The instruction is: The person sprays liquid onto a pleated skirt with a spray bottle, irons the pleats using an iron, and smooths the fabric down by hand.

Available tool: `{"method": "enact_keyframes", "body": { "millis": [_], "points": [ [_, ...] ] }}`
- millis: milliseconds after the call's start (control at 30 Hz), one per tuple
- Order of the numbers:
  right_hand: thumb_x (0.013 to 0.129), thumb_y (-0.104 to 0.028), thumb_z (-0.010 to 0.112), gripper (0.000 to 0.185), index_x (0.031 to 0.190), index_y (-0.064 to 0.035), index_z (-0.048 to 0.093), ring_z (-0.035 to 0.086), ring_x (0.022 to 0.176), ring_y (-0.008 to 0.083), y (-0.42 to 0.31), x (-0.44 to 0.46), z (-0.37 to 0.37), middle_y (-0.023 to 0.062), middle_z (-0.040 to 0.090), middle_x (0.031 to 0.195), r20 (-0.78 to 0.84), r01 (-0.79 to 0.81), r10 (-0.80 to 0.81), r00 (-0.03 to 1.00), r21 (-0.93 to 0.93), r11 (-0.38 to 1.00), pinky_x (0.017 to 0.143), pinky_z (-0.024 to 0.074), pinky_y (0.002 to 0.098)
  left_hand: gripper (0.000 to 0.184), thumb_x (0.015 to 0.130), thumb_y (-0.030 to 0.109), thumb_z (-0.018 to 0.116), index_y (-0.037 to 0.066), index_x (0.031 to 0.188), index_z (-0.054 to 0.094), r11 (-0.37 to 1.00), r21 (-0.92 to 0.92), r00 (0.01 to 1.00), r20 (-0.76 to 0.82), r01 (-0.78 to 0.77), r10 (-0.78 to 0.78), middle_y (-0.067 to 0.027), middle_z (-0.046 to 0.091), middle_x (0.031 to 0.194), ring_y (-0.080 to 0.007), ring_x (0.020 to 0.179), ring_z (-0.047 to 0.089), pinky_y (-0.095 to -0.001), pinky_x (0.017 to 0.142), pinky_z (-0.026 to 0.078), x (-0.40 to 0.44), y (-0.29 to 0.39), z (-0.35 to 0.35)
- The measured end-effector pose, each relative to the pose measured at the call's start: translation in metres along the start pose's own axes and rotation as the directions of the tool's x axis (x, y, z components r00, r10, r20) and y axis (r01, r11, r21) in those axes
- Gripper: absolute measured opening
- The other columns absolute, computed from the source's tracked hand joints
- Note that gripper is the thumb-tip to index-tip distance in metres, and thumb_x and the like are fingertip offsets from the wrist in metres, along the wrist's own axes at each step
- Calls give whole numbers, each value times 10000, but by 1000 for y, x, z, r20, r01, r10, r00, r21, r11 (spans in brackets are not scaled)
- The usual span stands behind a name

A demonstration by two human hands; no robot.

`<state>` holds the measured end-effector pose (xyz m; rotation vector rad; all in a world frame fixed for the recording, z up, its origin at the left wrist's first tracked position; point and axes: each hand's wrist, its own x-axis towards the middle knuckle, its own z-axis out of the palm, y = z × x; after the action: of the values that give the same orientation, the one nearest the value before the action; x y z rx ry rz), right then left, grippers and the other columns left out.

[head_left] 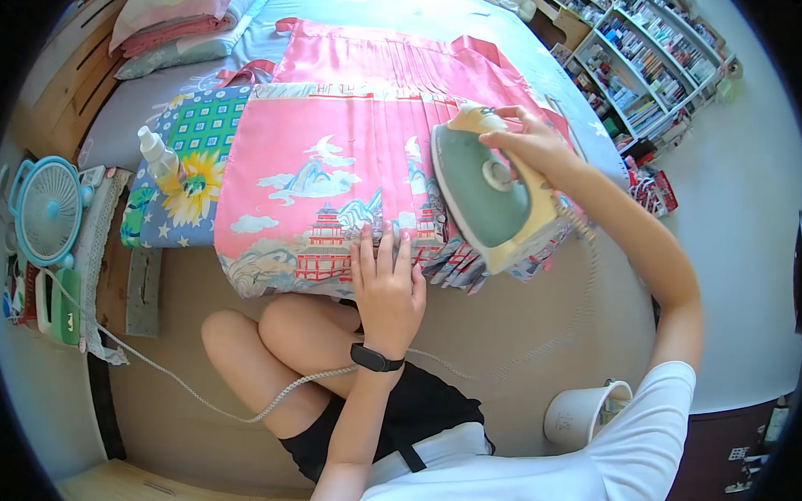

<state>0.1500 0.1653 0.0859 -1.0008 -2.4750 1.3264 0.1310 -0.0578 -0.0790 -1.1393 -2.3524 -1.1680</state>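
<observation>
Across the bed's edge lies a pink pleated skirt (290,149) printed with pagodas, clouds and mountains. My left hand (385,290) rests flat on its lower part, fingers stretched out over the pagoda print. In my right hand (533,145) is the handle of a green and cream clothes iron (487,187), tilted up on the right side of the skirt with its soleplate edge facing left. Pleats bunch up below the iron. Whether the soleplate touches the cloth I cannot tell. A clear spray bottle (159,160) stands left of the skirt on a flowered cloth (198,120).
The iron's braided cord (585,283) runs down to the floor and over my lap to the left. A blue fan (49,212) stands at the left on a side table. Pillows (179,22) lie at the bed's head. A white bin (576,416) stands lower right; a bookshelf (646,65) is behind.
</observation>
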Motion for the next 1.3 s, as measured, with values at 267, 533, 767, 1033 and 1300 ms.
{"method": "enact_keyframes", "body": {
  "millis": [267,533,767,1033,1300],
  "points": [
    [730,-287,731,747,1321,-79,326,546,562,114,3,4,31,68,534,861,-106,-138,152,983,128,982,451,465,238,326,775,117,582,24,1085,614,994,-109,1000,-14,6,-8,-150,486,1291,-367,1279,349,-513,1056,262,-11,-1,-4],
    [770,-393,676,775,1377,-121,278,538,639,108,15,15,31,42,513,872,-129,-132,150,980,139,981,483,447,239,304,779,112,589,30,1070,618,987,-160,1000,-21,-7,4,-135,515,1260,-368,1274,357,-517,1045,275,-9,5,-8],
    [860,-386,557,604,1354,-112,343,442,604,68,33,-25,-32,-9,458,823,-207,17,66,976,378,926,506,352,208,268,797,73,581,28,1058,621,978,-208,999,-35,19,-27,-134,549,1212,-373,1262,369,-483,1013,309,-8,6,-23],
    [935,-188,481,323,1218,-32,477,460,787,80,236,-96,-3,-8,487,894,-829,363,116,546,359,860,707,393,230,335,909,201,480,16,1179,553,998,32,983,181,-50,44,-191,496,1272,-402,1270,344,-501,1033,274,48,-26,-44],
    [942,-235,466,329,1201,-41,528,505,1036,168,366,-179,195,70,568,1086,-252,-251,413,875,493,833,937,363,299,555,890,385,490,35,1317,433,864,358,916,319,-355,244,-182,415,1362,-359,1302,310,-500,1057,240,99,-74,-16]
  ]
}}
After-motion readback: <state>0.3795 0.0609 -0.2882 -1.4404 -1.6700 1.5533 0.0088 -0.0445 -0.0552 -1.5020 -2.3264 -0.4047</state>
